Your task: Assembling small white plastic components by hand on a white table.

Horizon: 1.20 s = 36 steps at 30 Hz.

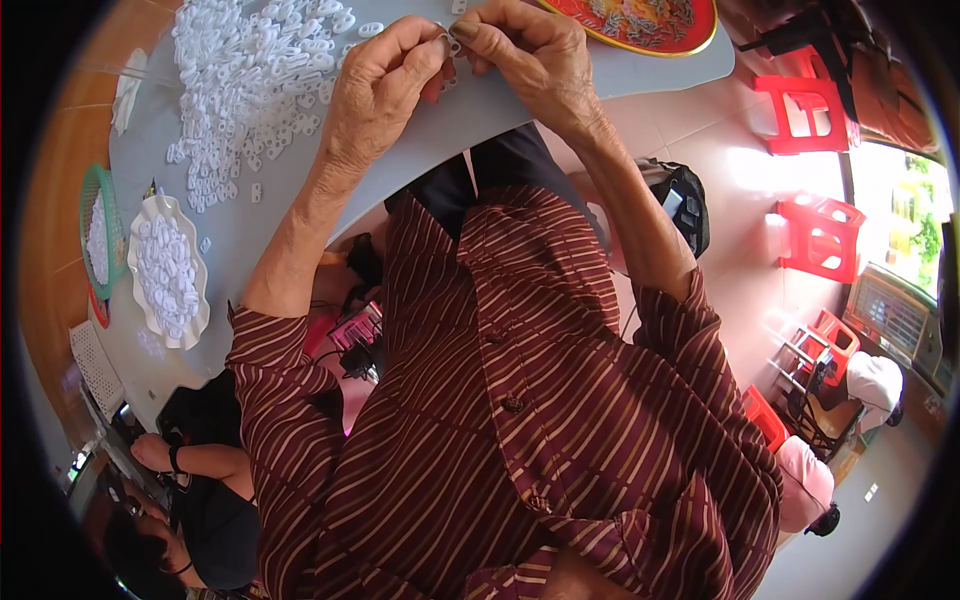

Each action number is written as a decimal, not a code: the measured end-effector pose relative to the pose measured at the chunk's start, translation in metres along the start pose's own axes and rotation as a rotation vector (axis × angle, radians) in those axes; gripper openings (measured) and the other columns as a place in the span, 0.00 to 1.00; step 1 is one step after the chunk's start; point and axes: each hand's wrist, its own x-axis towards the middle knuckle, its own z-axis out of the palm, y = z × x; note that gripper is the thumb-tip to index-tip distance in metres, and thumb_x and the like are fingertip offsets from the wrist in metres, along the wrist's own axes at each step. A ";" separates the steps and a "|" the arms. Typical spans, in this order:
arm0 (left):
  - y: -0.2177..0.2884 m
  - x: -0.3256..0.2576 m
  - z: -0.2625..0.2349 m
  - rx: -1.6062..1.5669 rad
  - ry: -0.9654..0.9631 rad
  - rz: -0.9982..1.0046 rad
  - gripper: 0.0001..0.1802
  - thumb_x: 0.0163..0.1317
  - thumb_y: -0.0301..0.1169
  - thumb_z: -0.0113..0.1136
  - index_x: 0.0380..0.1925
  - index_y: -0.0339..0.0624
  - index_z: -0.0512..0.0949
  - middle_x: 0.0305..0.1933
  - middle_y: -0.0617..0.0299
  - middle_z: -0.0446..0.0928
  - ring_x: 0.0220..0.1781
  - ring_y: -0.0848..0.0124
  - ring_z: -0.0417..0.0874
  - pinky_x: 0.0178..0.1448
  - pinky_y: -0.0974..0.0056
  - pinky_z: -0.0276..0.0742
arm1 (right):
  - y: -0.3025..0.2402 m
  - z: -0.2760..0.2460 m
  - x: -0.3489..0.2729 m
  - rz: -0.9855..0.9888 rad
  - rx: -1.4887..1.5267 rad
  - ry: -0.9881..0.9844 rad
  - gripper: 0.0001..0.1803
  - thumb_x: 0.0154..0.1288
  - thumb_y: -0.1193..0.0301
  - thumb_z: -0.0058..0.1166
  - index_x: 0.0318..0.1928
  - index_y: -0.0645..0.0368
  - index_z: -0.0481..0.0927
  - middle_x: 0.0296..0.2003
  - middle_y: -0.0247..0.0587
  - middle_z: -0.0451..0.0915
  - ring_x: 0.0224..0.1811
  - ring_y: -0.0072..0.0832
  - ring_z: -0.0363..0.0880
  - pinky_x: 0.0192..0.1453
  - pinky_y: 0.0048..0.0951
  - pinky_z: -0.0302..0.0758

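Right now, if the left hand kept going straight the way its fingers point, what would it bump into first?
The left hand points toward the right hand, so it would meet the small white piece pinched between both hands, then those fingers. Depth hardly matters; they already touch.

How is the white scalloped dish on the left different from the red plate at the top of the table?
The white scalloped dish has a wavy rim and is heaped with small white plastic pieces; the red plate has a smooth gold rim, a patterned face and no such pieces showing. The dish lies whole in view at the table's left edge; the plate is cut off by the picture's top. The plate lies nearer the right hand. Both rest flat on the grey table.
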 end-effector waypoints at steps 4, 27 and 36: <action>0.000 0.000 0.000 0.001 -0.014 -0.014 0.09 0.66 0.33 0.51 0.34 0.39 0.77 0.23 0.67 0.76 0.24 0.80 0.73 0.31 0.73 0.71 | 0.003 -0.001 0.000 -0.003 0.013 -0.006 0.09 0.64 0.68 0.57 0.38 0.62 0.83 0.24 0.30 0.79 0.25 0.14 0.74 0.31 0.17 0.74; 0.006 -0.002 0.004 0.111 -0.006 0.007 0.12 0.68 0.35 0.48 0.35 0.39 0.75 0.24 0.68 0.72 0.25 0.80 0.68 0.32 0.73 0.65 | -0.008 0.007 -0.001 0.074 0.292 0.013 0.03 0.65 0.78 0.54 0.37 0.65 0.76 0.26 0.31 0.76 0.28 0.16 0.72 0.32 0.17 0.70; 0.002 -0.003 0.004 0.043 -0.026 0.023 0.13 0.68 0.38 0.48 0.35 0.40 0.76 0.24 0.69 0.73 0.25 0.81 0.67 0.32 0.74 0.65 | -0.010 -0.003 0.006 0.039 -0.095 -0.041 0.06 0.63 0.75 0.56 0.31 0.65 0.77 0.22 0.32 0.76 0.25 0.15 0.70 0.28 0.19 0.69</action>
